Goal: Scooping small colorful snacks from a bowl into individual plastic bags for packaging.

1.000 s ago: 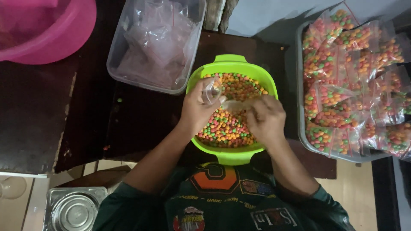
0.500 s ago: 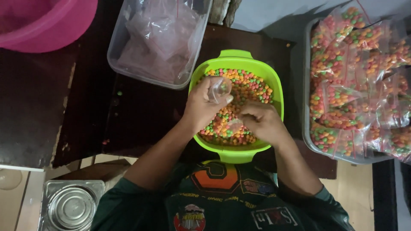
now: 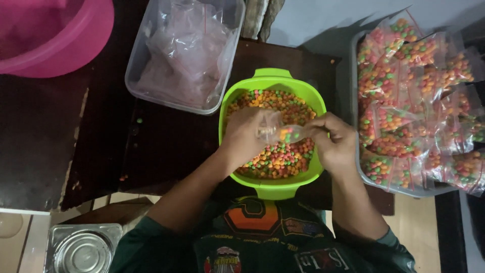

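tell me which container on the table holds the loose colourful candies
The green bowl directly under both hands. The clear tub holds empty plastic bags, and the grey tray holds candy already bagged.

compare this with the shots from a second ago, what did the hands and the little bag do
The small clear bag was upright and near empty over the green bowl; now it lies sideways between both hands with a few candies inside. The left hand and right hand stayed on it, dropping slightly lower over the candies. The clear tub of empty bags and tray of filled bags kept their places.
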